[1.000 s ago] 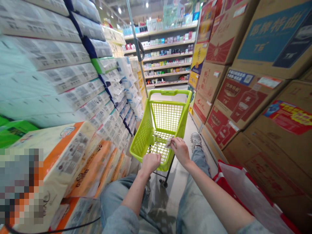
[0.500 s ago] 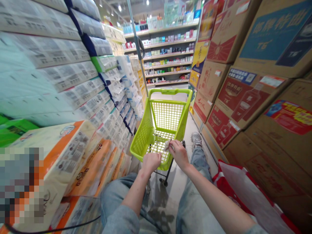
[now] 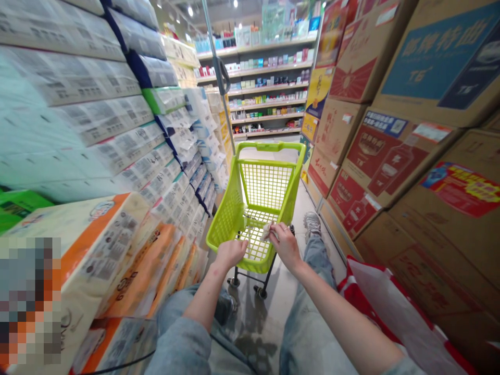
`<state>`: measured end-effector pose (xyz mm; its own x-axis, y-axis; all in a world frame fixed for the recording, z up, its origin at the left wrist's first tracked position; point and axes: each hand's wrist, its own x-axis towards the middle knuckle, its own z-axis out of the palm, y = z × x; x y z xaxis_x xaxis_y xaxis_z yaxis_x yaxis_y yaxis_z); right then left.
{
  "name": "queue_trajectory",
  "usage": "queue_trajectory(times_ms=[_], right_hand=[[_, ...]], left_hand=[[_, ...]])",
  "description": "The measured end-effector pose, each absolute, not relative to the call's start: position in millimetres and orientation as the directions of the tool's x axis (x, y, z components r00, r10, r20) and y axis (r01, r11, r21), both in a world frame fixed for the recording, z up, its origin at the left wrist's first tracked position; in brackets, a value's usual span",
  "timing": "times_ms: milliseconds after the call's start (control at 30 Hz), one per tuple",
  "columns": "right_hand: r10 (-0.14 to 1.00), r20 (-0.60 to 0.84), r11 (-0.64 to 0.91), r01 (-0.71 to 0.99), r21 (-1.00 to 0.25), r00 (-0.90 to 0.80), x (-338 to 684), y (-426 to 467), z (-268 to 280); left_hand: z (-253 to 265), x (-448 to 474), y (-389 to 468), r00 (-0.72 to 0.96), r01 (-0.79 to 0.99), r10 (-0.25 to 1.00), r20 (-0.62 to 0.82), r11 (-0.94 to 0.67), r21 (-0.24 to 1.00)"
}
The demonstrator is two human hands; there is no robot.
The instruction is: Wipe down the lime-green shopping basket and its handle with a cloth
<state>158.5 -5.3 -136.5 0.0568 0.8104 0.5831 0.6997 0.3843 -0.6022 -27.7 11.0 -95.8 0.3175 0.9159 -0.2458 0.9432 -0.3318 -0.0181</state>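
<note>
A lime-green shopping cart (image 3: 266, 185) with a lattice basket stands in front of my legs. My right hand (image 3: 286, 244) is closed in a pinch on a small crumpled whitish wad (image 3: 266, 232), perhaps cloth or tissue, over the near right part of the basket. A ring shows on one of its fingers. At the basket's near left rim, my left hand (image 3: 232, 253) is closed with its knuckles up. Its fingertips are hidden, so what it holds, if anything, cannot be made out. Whether it touches the rim is unclear.
Stacked tissue packs (image 3: 128, 130) wall the left side, with orange-trimmed packs (image 3: 136, 260) close by. Cardboard cartons (image 3: 406, 151) rise on the right. A red and white bag (image 3: 390, 297) stands by my right leg. A grey pole (image 3: 214, 57) stands behind the cart, before stocked shelves (image 3: 269, 86).
My left hand has moved left along the basket's near side, away from my right hand. The right hand keeps the whitish wad in nearly the same place.
</note>
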Motion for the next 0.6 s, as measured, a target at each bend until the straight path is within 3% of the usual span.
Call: queue_trajectory(times_ms=[333, 600], right_hand=[[0.815, 0.578, 0.332, 0.774, -0.539, 0.052, 153, -7, -132], [0.814, 0.581, 0.357, 0.788, -0.501, 0.001, 146, -21, -135]], left_hand=[[-102, -27, 9, 0.388, 0.911, 0.898, -0.207, -0.408, -0.063], [-109, -29, 9, 0.269, 0.963, 0.954, -0.136, -0.271, 0.001]])
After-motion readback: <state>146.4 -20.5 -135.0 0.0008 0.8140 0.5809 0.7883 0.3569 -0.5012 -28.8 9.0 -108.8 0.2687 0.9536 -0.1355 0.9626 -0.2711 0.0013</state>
